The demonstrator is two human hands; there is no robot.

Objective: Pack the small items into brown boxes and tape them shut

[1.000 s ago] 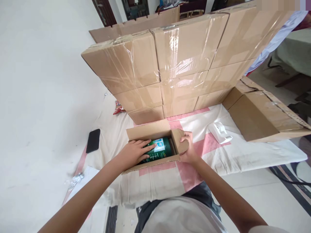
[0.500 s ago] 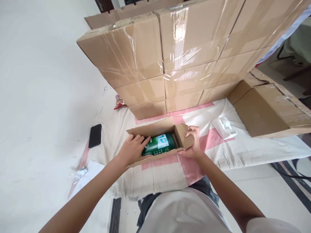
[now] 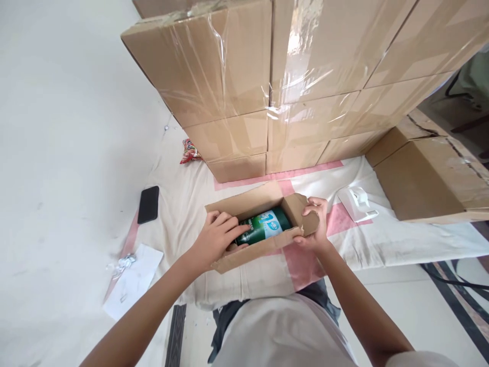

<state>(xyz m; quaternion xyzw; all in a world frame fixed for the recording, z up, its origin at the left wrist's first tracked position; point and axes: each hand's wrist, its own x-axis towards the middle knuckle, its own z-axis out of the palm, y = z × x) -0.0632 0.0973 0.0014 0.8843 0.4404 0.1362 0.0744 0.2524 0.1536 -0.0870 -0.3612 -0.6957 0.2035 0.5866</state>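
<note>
Before me on the cloth is a small cardboard box (image 3: pixel 254 256) with its top side open. Inside it lies a green container (image 3: pixel 267 224) on its side, with a white and light-blue label. My left hand (image 3: pixel 219 237) reaches into the box's left end, fingers over the container and thumb on its near side, so it grips that end. My right hand (image 3: pixel 316 224) is closed on the box's right end, its fingers curled over a folded flap and the thumb side below. The container's underside is hidden by the box walls.
A tall wall of taped cardboard boxes (image 3: pixel 229 137) stands behind. To the right are a white tape dispenser (image 3: pixel 357 204) and a larger cardboard box (image 3: pixel 420 178). A black phone (image 3: pixel 148 205), white paper (image 3: pixel 139 278) and a red packet (image 3: pixel 189 151) lie left.
The small box has shifted slightly right and tilted, and the container has moved with it. My left hand's fingers reach further over the container. The camera view has tipped downward.
</note>
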